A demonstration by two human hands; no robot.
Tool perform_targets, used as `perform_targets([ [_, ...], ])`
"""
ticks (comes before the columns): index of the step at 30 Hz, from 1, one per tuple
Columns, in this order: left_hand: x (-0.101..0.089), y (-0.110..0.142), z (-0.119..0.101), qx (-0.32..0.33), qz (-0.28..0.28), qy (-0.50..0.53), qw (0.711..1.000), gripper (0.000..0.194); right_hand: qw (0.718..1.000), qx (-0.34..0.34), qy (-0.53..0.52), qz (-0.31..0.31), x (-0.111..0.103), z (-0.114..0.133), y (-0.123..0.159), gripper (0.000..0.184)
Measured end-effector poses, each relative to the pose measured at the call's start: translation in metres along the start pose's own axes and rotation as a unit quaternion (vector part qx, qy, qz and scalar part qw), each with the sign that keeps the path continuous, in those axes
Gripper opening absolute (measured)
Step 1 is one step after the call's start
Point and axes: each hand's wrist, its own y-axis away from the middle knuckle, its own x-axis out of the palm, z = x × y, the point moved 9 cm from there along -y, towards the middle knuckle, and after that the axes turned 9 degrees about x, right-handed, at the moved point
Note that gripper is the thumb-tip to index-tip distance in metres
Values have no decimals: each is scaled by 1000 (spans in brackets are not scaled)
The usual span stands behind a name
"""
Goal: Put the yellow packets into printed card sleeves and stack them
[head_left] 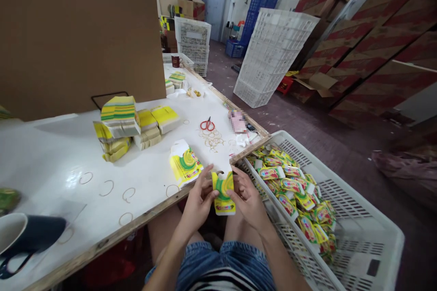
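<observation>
A small yellow and green printed carton [223,193] is held upright over my lap, just off the table's front edge. My left hand [201,195] grips its left side, thumb on the front face. On its right side my right hand [248,198] pinches it the same way, fingers partly behind the card. A stack of similar flat cartons [186,163] lies on the table just beyond my left hand. To the right of my right hand, a white plastic crate [362,236] holds many small yellow-green packets [300,191].
On the white table [146,182] are red-handled scissors [207,124], loose rubber bands [213,138], bundled carton stacks [119,120] and a dark mug [37,234]. A large cardboard box [82,32] stands at the back left. Stacked white crates [273,54] stand on the floor beyond.
</observation>
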Motion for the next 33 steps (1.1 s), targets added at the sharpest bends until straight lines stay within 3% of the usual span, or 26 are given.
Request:
perform_targets([
  [4,8,3,0,-39,53,48,997,44,996,20,-43,75,-2,6,-3,34],
  [7,14,7,3,-62,65,78,993,37,996,18,-2,85,-7,10,-6,18],
  [9,19,9,5,-68,73,100,990,43,998,-6,28,64,-11,15,-6,22],
  [13,23,9,8,-79,78,119,987,80,1000,-17,0,18,-16,13,-7,21],
  [17,18,6,10,-78,73,72,992,57,999,-19,-4,-29,-27,12,-8,29],
  [20,13,4,11,-68,52,25,996,45,997,-53,52,-21,-30,23,-7,35],
  [24,12,4,12,-56,37,-10,998,43,993,48,97,38,-20,9,-9,33],
  [26,14,5,11,-46,43,-20,998,43,990,84,107,38,-16,2,-9,33],
  [29,17,6,11,-51,59,-16,997,44,990,91,105,18,-12,-1,-10,23],
  [33,16,6,14,-79,51,34,995,46,990,86,110,21,-8,-2,-9,22],
])
